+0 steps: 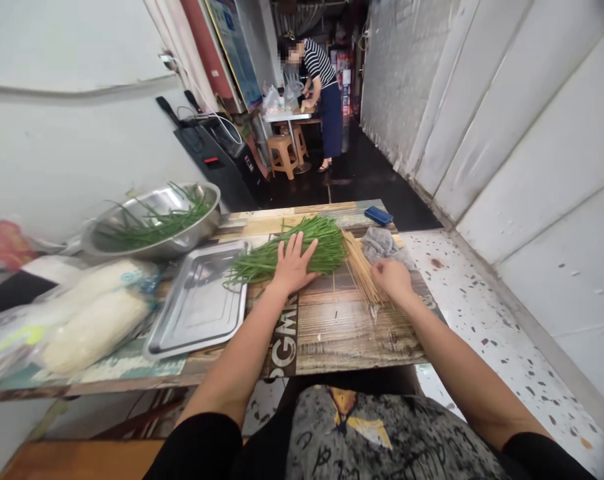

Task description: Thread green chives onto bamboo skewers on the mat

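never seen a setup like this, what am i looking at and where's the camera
There is no machine here: these are a person's hands, seen in one picture from a camera worn on the head, looking forward and down. The left hand lies spread on green chives. The right hand is at the thin wooden skewers; whether it grips any is unclear. The table holds a metal tray, a gray cloth and a blue box, with a metal bowl of greens behind the tray.

"pgm" lettering (284,348) on the tabletop (342,327)
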Tool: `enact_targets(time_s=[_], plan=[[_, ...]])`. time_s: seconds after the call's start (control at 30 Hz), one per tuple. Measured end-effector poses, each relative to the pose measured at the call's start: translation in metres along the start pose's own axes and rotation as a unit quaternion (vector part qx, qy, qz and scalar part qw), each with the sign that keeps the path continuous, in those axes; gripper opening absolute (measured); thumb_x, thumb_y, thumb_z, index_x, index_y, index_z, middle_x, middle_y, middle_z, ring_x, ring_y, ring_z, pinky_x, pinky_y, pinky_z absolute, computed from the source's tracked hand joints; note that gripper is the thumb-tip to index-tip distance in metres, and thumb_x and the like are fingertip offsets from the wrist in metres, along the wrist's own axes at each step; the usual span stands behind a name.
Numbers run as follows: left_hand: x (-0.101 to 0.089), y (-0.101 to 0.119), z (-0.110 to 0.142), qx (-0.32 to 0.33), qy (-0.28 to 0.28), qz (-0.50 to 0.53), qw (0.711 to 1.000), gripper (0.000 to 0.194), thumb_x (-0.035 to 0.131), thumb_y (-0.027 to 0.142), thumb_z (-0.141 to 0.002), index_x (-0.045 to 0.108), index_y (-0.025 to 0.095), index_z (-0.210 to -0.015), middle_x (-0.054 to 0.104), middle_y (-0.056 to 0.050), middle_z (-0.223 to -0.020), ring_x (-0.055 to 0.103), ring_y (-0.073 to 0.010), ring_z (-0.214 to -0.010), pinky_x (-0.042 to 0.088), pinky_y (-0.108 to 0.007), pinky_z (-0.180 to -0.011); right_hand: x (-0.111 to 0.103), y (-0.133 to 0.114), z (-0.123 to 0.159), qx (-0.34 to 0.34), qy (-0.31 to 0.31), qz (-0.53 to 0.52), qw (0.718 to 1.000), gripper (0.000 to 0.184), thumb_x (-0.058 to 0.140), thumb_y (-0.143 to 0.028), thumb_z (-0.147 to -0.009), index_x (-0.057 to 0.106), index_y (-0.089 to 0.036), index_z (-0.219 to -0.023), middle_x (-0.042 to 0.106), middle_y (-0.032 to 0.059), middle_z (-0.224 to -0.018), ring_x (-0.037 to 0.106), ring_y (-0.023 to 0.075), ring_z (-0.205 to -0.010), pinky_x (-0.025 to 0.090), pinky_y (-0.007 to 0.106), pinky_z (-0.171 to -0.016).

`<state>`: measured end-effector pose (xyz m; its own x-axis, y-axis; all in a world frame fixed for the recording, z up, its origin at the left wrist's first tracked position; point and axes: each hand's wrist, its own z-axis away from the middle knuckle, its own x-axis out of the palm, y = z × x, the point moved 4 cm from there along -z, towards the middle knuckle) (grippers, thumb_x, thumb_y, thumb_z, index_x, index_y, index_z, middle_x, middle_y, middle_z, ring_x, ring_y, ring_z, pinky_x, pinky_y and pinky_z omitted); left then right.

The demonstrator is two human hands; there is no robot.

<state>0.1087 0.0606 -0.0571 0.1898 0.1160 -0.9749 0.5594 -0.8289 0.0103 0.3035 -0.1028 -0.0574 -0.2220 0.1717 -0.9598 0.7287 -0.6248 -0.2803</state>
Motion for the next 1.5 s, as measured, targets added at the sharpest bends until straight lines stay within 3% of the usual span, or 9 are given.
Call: enact_targets(time_s=[0.13,0.3,0.47,0.6,0.8,0.9,1.2,1.33,1.5], plan=[[-0.018,-0.008,0.007,0.034,-0.060,0.056,0.996,0.106,0.072,0.059,-0.063,0.017,0.031,-0.149,0.001,-0.013,-0.158,0.005,-0.0360,-0.144,0.010,-0.057,-0.112,-0.007,0.008,0.006,0.024,0.039,-0.011,0.999,0.025,0.048,-0.029,-0.084,0.070,-0.018,-0.083,0.070,0.0100,-0.085,0.065,0.0237,-0.082,0.043,0.029,-0.068],[-0.046,-0.025,0.016,-0.002,0.049,0.108,0.993,0.049,0.054,0.039,-0.087,0.049,0.024,-0.133,0.042,-0.010,-0.145,0.033,-0.0243,-0.136,0.021,-0.047,-0.111,-0.011,0.024,0.034,0.040,0.122,-0.146,0.981,0.019,0.052,-0.027,-0.080,0.068,-0.016,-0.077,0.069,0.0077,-0.079,0.062,0.0202,-0.075,0.045,0.029,-0.072],[-0.040,-0.015,0.015,0.080,0.075,0.153,0.982,0.022,0.049,0.029,-0.091,0.070,0.025,-0.097,0.070,-0.004,-0.103,0.058,-0.0185,-0.103,0.030,-0.041,-0.098,-0.018,0.014,0.067,0.018,0.224,-0.456,0.861,0.031,0.053,-0.035,-0.083,0.063,-0.015,-0.105,0.058,-0.0013,-0.066,0.049,0.0101,-0.053,0.041,0.023,-0.053],[-0.025,0.001,-0.001,0.106,0.049,0.128,0.985,0.020,0.051,0.028,-0.090,0.071,0.025,-0.093,0.069,-0.005,-0.093,0.056,-0.0203,-0.092,0.029,-0.042,-0.086,-0.030,-0.021,0.059,-0.047,0.172,-0.565,0.806,0.039,0.046,-0.045,-0.090,0.056,-0.019,-0.118,0.047,-0.0064,-0.057,0.033,0.0058,-0.040,0.027,0.018,-0.038],[-0.014,0.009,-0.023,0.094,0.034,0.075,0.992,0.016,0.056,0.027,-0.087,0.071,0.023,-0.092,0.060,-0.007,-0.088,0.050,-0.0228,-0.089,0.028,-0.038,-0.075,-0.029,-0.059,0.028,-0.114,0.124,-0.577,0.799,0.043,0.056,-0.039,-0.085,0.047,-0.025,-0.125,0.058,-0.0006,-0.084,0.039,0.0030,-0.039,0.032,0.019,-0.036],[-0.012,0.008,-0.021,0.095,0.035,0.081,0.991,0.015,0.056,0.027,-0.087,0.070,0.024,-0.093,0.059,-0.006,-0.089,0.049,-0.0216,-0.089,0.027,-0.036,-0.074,-0.009,-0.068,0.027,-0.099,0.051,-0.577,0.809,0.041,0.050,-0.040,-0.089,0.049,-0.022,-0.125,0.058,-0.0011,-0.076,0.038,0.0032,-0.036,0.029,0.018,-0.033],[-0.010,0.013,-0.009,0.038,0.068,0.114,0.990,0.019,0.051,0.024,-0.091,0.068,0.021,-0.086,0.061,-0.004,-0.088,0.049,-0.0185,-0.088,0.026,-0.034,-0.073,0.020,-0.066,0.043,-0.060,-0.002,-0.558,0.828,0.039,0.053,-0.045,-0.087,0.059,-0.018,-0.114,0.061,0.0041,-0.087,0.045,0.0036,-0.043,0.038,0.019,-0.040],[-0.003,0.016,-0.011,0.027,0.073,0.124,0.989,0.017,0.051,0.023,-0.091,0.067,0.021,-0.084,0.061,-0.002,-0.083,0.049,-0.0160,-0.083,0.026,-0.032,-0.071,0.033,-0.058,0.039,-0.039,-0.046,-0.591,0.805,0.055,0.048,-0.055,-0.088,0.047,-0.018,-0.130,0.057,-0.0005,-0.070,0.039,0.0044,-0.037,0.031,0.019,-0.035],[-0.001,0.015,-0.012,0.005,0.094,0.139,0.986,0.020,0.052,0.023,-0.091,0.065,0.020,-0.076,0.060,-0.001,-0.080,0.049,-0.0145,-0.081,0.026,-0.032,-0.071,0.053,-0.061,0.038,-0.051,-0.049,-0.620,0.782,0.051,0.057,-0.059,-0.081,0.056,-0.021,-0.115,0.061,0.0053,-0.088,0.050,0.0073,-0.043,0.040,0.022,-0.039]])
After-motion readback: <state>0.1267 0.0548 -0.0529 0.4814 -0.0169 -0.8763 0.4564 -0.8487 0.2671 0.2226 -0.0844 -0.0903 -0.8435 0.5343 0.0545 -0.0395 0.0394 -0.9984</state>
